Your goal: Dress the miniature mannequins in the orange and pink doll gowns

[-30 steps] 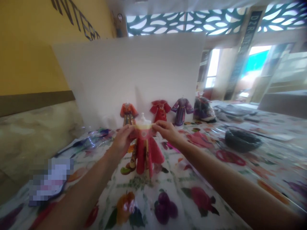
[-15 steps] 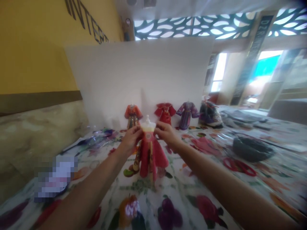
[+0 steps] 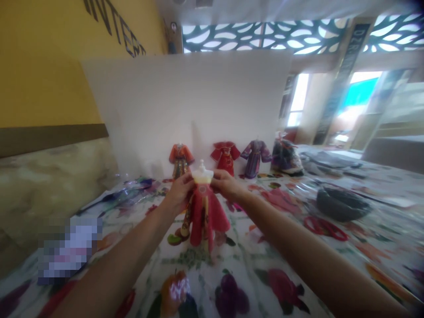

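A small white mannequin torso (image 3: 202,173) stands upright in front of me, wearing a doll dress (image 3: 217,216) with a pale yellow top band and red panels over a patterned layer. My left hand (image 3: 181,191) closes its fingers on the dress at the left side of the waist. On the opposite side, my right hand (image 3: 227,183) pinches the dress at waist height. The fingertips of both hands are partly hidden behind the dress. Just behind stand an orange doll robe (image 3: 180,158), a red doll dress (image 3: 225,157) and a purple doll robe (image 3: 255,158).
A flowered plastic tablecloth (image 3: 198,287) covers the table. Red-handled scissors (image 3: 326,228), a dark grey bowl-like thing (image 3: 342,203) and red cloth (image 3: 281,199) lie at right. A blurred-out phone-like object (image 3: 71,251) is at left. A white board (image 3: 185,97) stands behind.
The whole view has shifted slightly, so things sit a little further left. Both hands keep their hold at the waist of the doll dress, which stays upright.
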{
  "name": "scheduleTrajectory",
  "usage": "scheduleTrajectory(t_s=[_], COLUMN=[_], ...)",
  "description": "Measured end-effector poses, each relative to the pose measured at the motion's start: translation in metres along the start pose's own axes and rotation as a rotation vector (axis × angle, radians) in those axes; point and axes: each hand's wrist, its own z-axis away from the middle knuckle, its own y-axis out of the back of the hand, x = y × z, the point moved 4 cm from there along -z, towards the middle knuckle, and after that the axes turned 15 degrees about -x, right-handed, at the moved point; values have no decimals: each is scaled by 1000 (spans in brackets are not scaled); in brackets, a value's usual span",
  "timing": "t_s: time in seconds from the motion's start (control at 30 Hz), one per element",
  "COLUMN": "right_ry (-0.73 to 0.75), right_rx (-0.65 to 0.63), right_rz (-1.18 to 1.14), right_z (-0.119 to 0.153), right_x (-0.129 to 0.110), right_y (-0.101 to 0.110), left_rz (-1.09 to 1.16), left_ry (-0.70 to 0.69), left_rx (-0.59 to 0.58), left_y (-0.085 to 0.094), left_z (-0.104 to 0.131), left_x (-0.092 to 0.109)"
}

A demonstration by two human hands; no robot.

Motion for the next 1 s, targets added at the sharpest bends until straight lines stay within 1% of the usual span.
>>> scheduleTrajectory(t_s=[0.1, 0.2, 0.33, 0.47, 0.63, 0.8, 0.9, 1.0], right_ry=[12, 33, 71, 101, 118, 164, 199, 222], right_rx=[-51, -57, -8, 86, 178, 229, 250, 252], right_rz=[-89, -153, -196, -180, -77, 94, 206, 308], right_z=[-3, -6, -5, 0, 4, 6, 7, 9], right_x=[4, 8, 8, 4, -1, -5, -8, -15], right_y=[2, 4, 2, -2, -5, -7, -9, -14], left_rz=[4, 1, -10, -29, -72, -157, -253, -376], left_ry=[0, -1, -25, -61, -91, -108, -134, -210], left_rx=[-6, -7, 10, 47, 76, 92, 92, 131], left_y=[1, 2, 5, 7, 5, 5, 3, 1], left_z=[-1, -2, -4, -2, 0, 1, 5, 15], left_x=[-1, -4, -8, -10, -11, -12, -7, 4])
